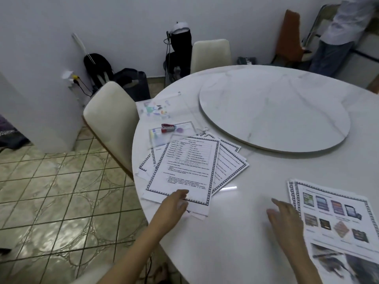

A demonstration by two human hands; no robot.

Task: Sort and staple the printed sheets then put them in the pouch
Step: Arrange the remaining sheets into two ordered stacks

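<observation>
Left hand point(174, 203): grip pinches the near edge of the top sheet in the fanned pile of black-bordered white printed sheets point(184, 167), whose long axis runs away from the person. Right hand point(285, 216): fingers spread, holding nothing, just beside the stack of colour-picture sheets point(336, 218). The red stapler point(168, 127) and clear plastic pouch point(158, 108) lie beyond the fan on the white marble worktop point(235, 232), nearer the left hand. No sheets are in the pouch.

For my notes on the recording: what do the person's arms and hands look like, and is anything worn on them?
Both forearms are bare to the picture's edge; no sleeve shows. The left hand and right hand carry no glove, watch or ring that I can see.
</observation>
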